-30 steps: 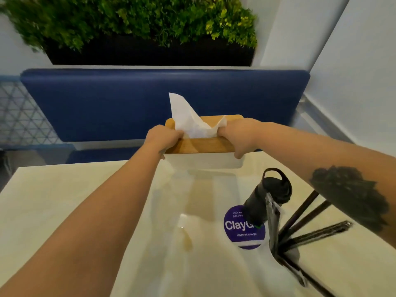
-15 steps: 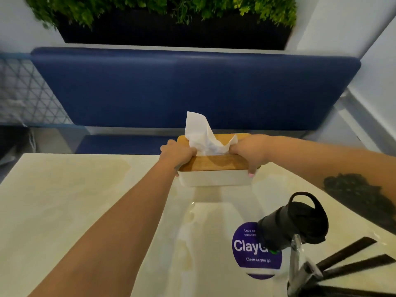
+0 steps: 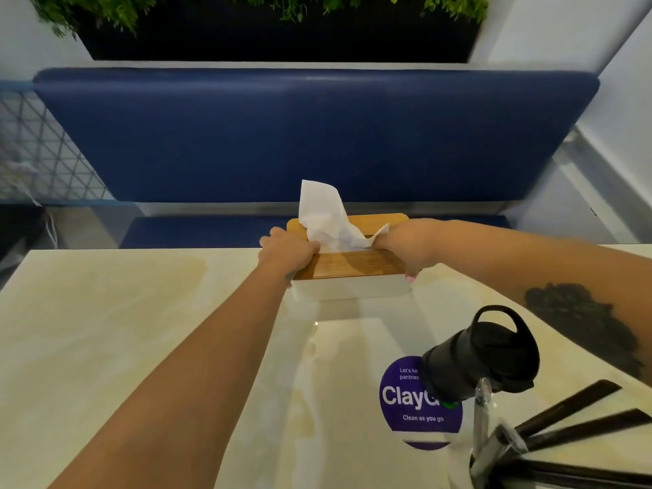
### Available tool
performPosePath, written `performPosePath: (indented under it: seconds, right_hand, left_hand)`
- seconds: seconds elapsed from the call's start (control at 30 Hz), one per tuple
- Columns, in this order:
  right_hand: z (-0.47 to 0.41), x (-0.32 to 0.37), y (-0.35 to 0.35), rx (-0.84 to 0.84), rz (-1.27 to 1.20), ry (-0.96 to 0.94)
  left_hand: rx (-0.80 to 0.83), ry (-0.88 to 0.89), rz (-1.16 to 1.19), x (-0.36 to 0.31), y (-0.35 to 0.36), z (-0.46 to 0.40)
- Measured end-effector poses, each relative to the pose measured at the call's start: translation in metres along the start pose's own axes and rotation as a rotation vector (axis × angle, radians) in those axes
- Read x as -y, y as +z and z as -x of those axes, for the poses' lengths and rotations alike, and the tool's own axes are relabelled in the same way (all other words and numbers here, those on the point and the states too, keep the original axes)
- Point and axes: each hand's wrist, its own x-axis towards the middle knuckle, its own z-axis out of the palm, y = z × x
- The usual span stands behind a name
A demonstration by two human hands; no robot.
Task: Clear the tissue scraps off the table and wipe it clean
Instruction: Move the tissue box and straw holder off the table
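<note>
Together, my left hand [image 3: 287,254] and my right hand [image 3: 405,243] gripped the two ends of the tissue box [image 3: 347,273], fingers curled over its wooden lid [image 3: 352,264]. The box stood at the far edge of the pale table [image 3: 106,330], with one white tissue [image 3: 326,217] standing up from the slot between my hands. Near my right forearm lay a black bottle [image 3: 483,358], partly covering a round purple sticker [image 3: 416,407]. Behind the table was a blue bench [image 3: 282,135].
</note>
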Motion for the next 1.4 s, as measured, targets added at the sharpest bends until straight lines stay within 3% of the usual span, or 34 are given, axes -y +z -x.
performPosePath:
  seconds: [0.2,0.4,0.5,0.6,0.77,0.9,1.03,1.17,1.4]
  right_hand:
    - [0.027,-0.008,-0.015,-0.008,-0.096,0.049]
    - [0.081,-0.018,-0.029,-0.153,-0.171,0.113]
    - [0.115,-0.023,-0.029,-0.193,-0.199,0.176]
    - [0.145,-0.022,-0.025,-0.197,-0.265,0.238]
    - [0.173,-0.015,-0.005,-0.165,-0.443,0.29]
    - [0.175,-0.018,0.015,-0.017,-0.559,0.253]
    - [0.161,-0.025,0.038,0.153,-0.692,0.178]
    - [0.151,-0.029,0.054,0.195,-0.817,0.15]
    - [0.144,-0.037,0.063,0.045,-0.824,0.126]
  left_hand:
    - [0.011,0.038,-0.068,-0.001,-0.004,0.013]
    - [-0.173,0.191,-0.206,-0.011,-0.017,0.049]
    - [-0.265,0.33,-0.015,-0.011,-0.021,0.078]
    - [-0.344,0.584,0.121,-0.009,-0.02,0.106]
    - [-0.125,0.786,0.041,-0.01,0.0,0.137]
    - [0.211,0.797,-0.063,-0.005,0.03,0.154]
    - [0.408,0.754,-0.18,0.001,0.063,0.161]
    - [0.517,0.7,-0.229,-0.002,0.087,0.163]
    - [0.551,0.673,-0.211,-0.018,0.104,0.159]
